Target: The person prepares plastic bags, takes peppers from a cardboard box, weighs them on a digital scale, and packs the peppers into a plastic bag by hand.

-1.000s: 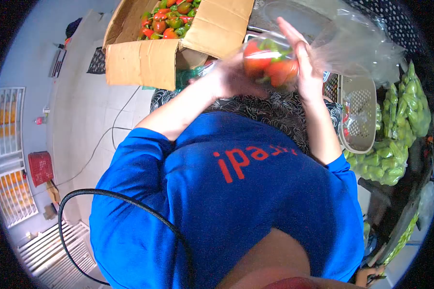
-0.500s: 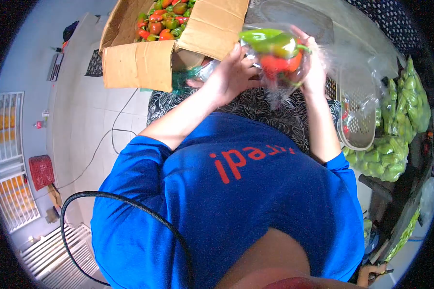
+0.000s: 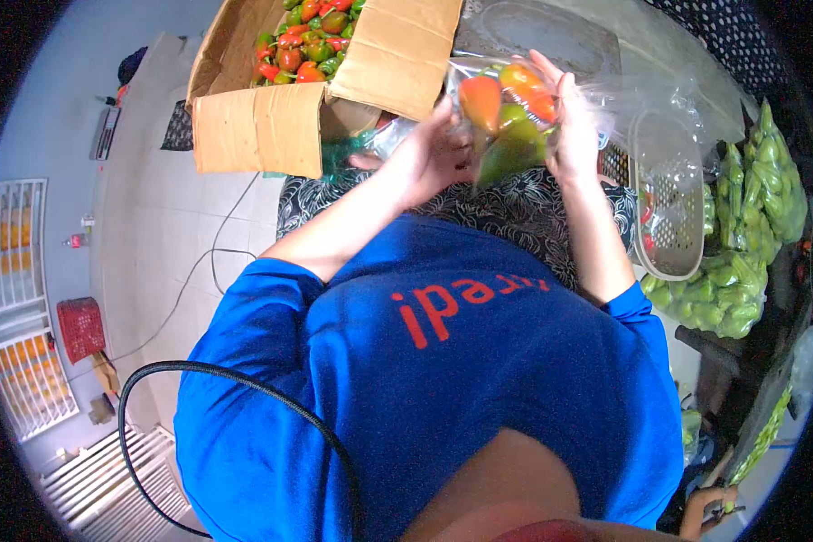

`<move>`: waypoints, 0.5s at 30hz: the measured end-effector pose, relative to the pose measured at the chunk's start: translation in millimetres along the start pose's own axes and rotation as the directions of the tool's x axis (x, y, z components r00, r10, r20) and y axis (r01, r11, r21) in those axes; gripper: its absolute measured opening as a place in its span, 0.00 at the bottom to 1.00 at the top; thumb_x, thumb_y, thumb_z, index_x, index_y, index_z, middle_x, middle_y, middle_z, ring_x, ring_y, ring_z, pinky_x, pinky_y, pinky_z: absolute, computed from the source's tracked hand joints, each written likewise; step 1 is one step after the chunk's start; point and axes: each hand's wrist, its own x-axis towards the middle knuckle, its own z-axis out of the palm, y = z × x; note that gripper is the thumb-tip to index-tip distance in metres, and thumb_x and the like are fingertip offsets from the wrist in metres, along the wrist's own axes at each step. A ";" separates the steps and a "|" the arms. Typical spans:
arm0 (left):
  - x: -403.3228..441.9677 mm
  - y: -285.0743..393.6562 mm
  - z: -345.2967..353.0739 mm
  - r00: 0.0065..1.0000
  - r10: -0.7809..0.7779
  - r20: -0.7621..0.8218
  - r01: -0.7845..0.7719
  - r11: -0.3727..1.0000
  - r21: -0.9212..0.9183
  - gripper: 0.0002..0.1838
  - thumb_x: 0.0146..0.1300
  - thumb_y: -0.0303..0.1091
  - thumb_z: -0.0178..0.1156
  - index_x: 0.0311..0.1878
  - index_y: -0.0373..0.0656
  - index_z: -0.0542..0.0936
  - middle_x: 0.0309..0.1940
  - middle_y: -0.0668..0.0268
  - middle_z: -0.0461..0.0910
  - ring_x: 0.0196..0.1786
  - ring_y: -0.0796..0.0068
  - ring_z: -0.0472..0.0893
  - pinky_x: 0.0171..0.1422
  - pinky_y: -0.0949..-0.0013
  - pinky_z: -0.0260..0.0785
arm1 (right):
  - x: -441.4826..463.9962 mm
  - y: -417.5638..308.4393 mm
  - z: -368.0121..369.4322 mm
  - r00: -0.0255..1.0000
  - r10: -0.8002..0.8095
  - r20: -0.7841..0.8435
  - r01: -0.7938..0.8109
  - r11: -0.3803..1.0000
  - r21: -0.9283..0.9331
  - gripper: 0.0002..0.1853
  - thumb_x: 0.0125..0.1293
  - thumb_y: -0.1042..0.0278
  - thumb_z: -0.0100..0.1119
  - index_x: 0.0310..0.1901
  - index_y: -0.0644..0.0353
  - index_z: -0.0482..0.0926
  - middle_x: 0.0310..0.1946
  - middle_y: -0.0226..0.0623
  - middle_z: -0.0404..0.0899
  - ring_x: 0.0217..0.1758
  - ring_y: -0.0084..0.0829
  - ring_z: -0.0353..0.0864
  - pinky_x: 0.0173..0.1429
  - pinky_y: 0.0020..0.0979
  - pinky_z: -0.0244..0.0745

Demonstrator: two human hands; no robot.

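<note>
A clear plastic bag of peppers (image 3: 508, 122) is held up between my hands above my lap. Orange, red and green peppers show through the shiny film. My right hand (image 3: 576, 131) grips the bag's right side, fingers pointing up along it. On the other side, my left hand (image 3: 432, 155) is closed at the bag's left edge; its fingers are partly blurred. An open cardboard box (image 3: 257, 122) stands just beyond my left hand. Inside lie many small red and green peppers (image 3: 312, 45).
To the right stands a pale perforated plastic basket (image 3: 686, 226) with clear plastic in it. Beside it lie bags of green peppers (image 3: 718, 294). A black cable (image 3: 235, 390) loops across my left side. A red crate (image 3: 80, 328) is far left. Another person's hand (image 3: 709, 501) shows at lower right.
The bag has been turned in my hands: the green pepper that was on top is now low, and orange peppers are up. Both hands have shifted slightly.
</note>
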 end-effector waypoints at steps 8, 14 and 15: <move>-13.5 56.2 17.0 0.846 0.344 0.407 -0.516 0.719 0.466 0.16 0.56 0.22 0.48 0.48 0.34 0.75 0.51 0.61 0.75 0.53 0.73 0.74 0.60 0.70 0.64 | 9.4 16.1 -13.7 0.997 0.005 -0.078 -0.014 0.992 -0.127 0.28 0.73 0.47 0.32 0.64 0.60 0.65 0.64 0.45 0.62 0.69 0.36 0.57 0.70 0.35 0.53; -3.6 15.2 -0.6 0.980 -0.197 -0.020 0.197 0.980 -0.013 0.27 0.66 0.53 0.46 0.58 0.41 0.67 0.53 0.62 0.72 0.56 0.68 0.69 0.62 0.56 0.57 | -1.3 2.1 3.9 0.994 -0.076 0.075 0.074 0.997 0.034 0.31 0.73 0.47 0.32 0.64 0.67 0.60 0.65 0.44 0.62 0.68 0.38 0.60 0.71 0.39 0.55; -2.5 15.7 -1.2 0.945 -0.324 0.037 0.326 0.934 -0.145 0.30 0.68 0.55 0.40 0.62 0.40 0.64 0.58 0.59 0.70 0.64 0.65 0.64 0.68 0.51 0.52 | -3.3 3.3 7.9 0.993 -0.086 0.079 0.089 0.995 -0.037 0.31 0.73 0.47 0.32 0.64 0.66 0.61 0.64 0.45 0.64 0.67 0.38 0.61 0.70 0.38 0.55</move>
